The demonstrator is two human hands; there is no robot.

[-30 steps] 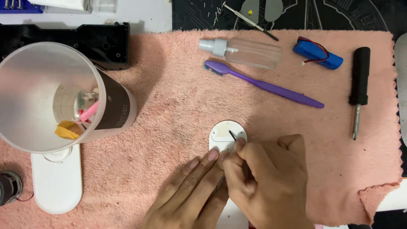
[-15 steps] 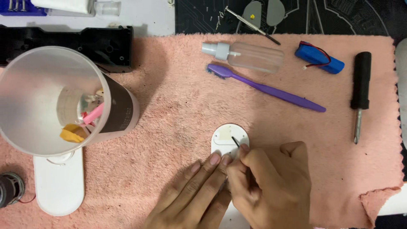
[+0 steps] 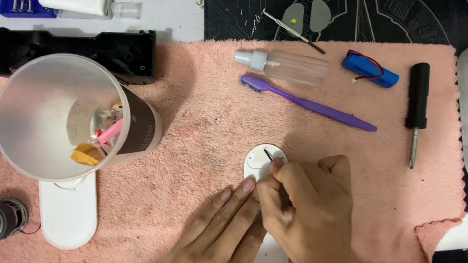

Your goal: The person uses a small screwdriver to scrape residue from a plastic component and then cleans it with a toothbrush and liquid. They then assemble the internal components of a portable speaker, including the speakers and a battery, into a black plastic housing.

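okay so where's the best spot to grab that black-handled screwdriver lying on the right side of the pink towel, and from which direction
Probably the thick black handle of the screwdriver, its upper half. It lies flat on the pink towel, nearly straight up and down in the view, thin metal shaft pointing toward the person. Come from above, fingers closing across the handle from left and right; both sides look free. The blue battery pack lies apart, to its left.

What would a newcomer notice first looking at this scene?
Probably the hands low in the middle: the right hand holds a thin dark tool against a round white part, with the left hand steadying beside it, all on a pink towel. Next, the big translucent cup at left with pink and yellow bits inside, and the purple toothbrush lying above the hands.
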